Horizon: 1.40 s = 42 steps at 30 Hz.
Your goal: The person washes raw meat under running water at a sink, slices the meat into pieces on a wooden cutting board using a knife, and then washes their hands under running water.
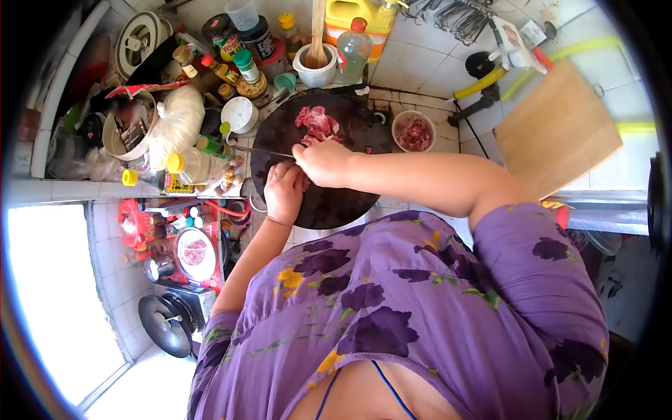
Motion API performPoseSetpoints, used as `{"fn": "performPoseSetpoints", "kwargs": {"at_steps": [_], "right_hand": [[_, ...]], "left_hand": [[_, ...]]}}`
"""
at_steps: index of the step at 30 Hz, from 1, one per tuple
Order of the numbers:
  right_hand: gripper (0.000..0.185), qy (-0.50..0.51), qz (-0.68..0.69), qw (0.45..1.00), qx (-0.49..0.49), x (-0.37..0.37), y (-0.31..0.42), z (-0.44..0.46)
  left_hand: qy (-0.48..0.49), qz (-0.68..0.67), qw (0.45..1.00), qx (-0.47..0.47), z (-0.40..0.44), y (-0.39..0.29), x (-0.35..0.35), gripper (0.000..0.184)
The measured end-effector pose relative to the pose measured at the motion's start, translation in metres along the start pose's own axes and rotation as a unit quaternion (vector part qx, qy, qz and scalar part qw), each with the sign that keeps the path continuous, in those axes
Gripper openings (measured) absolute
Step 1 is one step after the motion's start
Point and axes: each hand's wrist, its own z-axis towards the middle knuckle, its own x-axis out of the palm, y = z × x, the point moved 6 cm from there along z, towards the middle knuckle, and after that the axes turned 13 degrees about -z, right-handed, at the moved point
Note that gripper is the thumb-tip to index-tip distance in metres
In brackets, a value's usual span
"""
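A round dark chopping board point(350, 203) lies on the tiled counter, with a pile of raw red meat point(318, 124) on its far half. My right hand point(325, 162) is closed around the handle of a knife point(264, 150), whose blade points left across the board's edge. Just below the blade, my left hand point(283, 194) rests on the board's left side with its fingers curled in; whatever lies under them is hidden. Right of the board stands a white bowl point(414, 114) holding more cut meat. A small red scrap sits on the board between pile and bowl.
Bottles and jars crowd the left and back, with a plastic bag point(179, 117) among them. A white pot point(315, 70) holds wooden utensils. A wooden board point(560, 129) leans at right. Lower left are a plate of meat point(196, 269) and a wok point(166, 325).
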Motion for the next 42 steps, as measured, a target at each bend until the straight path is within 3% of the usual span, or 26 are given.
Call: {"fn": "performPoseSetpoints", "kwargs": {"at_steps": [3,5,6,13,18,21,27,31,33,37,39,42], "right_hand": [[0.017,0.037,-0.003,0.999,0.015,-0.007,-0.012,-0.030],[0.016,0.145,-0.003,0.988,0.060,-0.012,-0.021,-0.057],[0.016,0.148,-0.005,0.987,0.059,-0.009,-0.023,-0.056],[0.018,0.040,0.027,0.999,0.016,0.005,0.006,0.015],[0.019,0.058,-0.021,0.998,0.016,-0.002,-0.015,-0.030],[0.019,0.126,0.002,0.991,0.045,-0.012,-0.025,-0.056],[0.019,0.041,0.009,0.999,0.018,0.009,0.002,0.012],[0.018,-0.047,-0.001,0.999,-0.018,0.002,-0.006,-0.006],[0.022,0.069,-0.012,0.997,0.028,0.000,-0.018,-0.039],[0.023,0.147,-0.014,0.988,0.048,0.001,-0.027,-0.067],[0.021,0.059,0.014,0.997,0.052,0.009,-0.018,-0.038],[0.019,0.008,0.006,1.000,0.011,0.012,-0.002,0.011]], "left_hand": [[-0.008,-0.029,0.999,0.030,0.004,-0.012,0.001,0.007],[-0.007,-0.029,0.999,0.029,0.002,-0.009,0.001,0.008],[-0.006,-0.029,0.999,0.024,0.002,-0.008,0.002,0.009],[0.018,0.014,1.000,-0.006,-0.001,0.006,0.001,0.010],[0.000,-0.025,0.999,0.032,0.002,-0.005,0.004,0.010],[0.000,-0.030,0.999,0.022,0.003,-0.008,0.003,0.010],[-0.022,-0.002,1.000,0.015,0.001,0.004,-0.001,0.009],[0.001,-0.023,0.999,0.046,0.002,-0.009,0.003,0.007],[0.000,-0.035,0.999,0.039,0.003,-0.009,0.003,0.009],[0.010,-0.035,0.999,0.038,0.004,-0.007,0.005,0.010],[-0.002,-0.028,0.999,0.035,0.004,-0.003,0.001,0.011],[-0.013,-0.006,1.000,0.024,0.001,0.006,0.001,0.011]]}}
